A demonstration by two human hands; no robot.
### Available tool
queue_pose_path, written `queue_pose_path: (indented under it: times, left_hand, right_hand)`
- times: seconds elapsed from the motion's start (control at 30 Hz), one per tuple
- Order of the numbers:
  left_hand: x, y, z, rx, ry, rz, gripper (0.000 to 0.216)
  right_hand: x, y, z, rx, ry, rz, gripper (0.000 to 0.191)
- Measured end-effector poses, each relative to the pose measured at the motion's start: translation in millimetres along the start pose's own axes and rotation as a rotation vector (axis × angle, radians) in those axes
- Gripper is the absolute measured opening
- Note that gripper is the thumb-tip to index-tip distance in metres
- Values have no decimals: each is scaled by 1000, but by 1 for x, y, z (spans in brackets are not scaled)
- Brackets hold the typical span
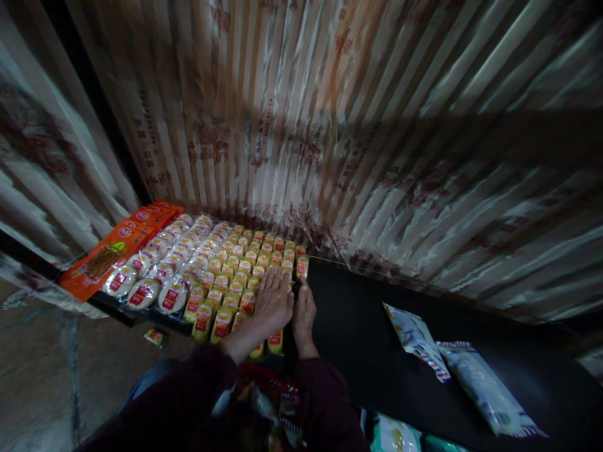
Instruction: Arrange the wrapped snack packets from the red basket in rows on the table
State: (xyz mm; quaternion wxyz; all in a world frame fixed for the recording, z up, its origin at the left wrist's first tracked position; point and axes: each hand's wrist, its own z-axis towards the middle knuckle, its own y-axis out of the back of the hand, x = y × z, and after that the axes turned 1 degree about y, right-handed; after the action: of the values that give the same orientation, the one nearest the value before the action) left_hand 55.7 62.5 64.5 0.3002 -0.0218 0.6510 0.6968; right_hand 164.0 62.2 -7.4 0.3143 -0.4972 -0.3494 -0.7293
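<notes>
Rows of small yellow snack packets point(245, 267) lie side by side on a dark table point(367, 339). My left hand point(273, 301) lies flat on the right-hand rows, fingers stretched out together. My right hand point(304, 314) rests edge-on against the right side of the last row, fingers straight, touching a packet point(302, 267) at the row's far end. Left of the yellow packets lie rows of round white packets with red labels point(155, 276), then orange packets point(115, 248) at the far left.
A striped curtain-like wall point(330, 125) stands behind the table. Two white wrapped bags point(485, 389) lie on the table's right part. One small packet point(154, 337) lies on the floor below the left edge. A basket with packets point(277, 402) sits near my lap.
</notes>
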Motion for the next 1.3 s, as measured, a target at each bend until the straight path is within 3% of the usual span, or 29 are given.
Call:
queue_pose_path:
  times: [0.1, 0.2, 0.33, 0.47, 0.67, 1.13, 1.3]
  left_hand:
    - [-3, 4, 42, 111, 42, 17, 59]
    - [-1, -1, 77, 93, 56, 52, 59]
    - [6, -15, 101, 131, 9, 55, 58]
    - [10, -26, 107, 157, 7, 70, 56]
    - [9, -24, 108, 140, -17, 110, 51]
    - [10, -10, 105, 119, -87, 146, 44]
    - [7, -10, 105, 110, -43, 110, 47]
  right_hand:
    - [1, -2, -6, 59, -23, -9, 70]
    - [1, -5, -4, 81, -5, -26, 71]
    - [-5, -7, 8, 79, 57, -88, 72]
    - [-19, -10, 24, 83, 77, -178, 74]
    - [-33, -14, 32, 104, 70, -203, 75]
    - [-26, -13, 31, 117, 172, -245, 72]
    - [-27, -10, 32, 106, 86, -218, 78]
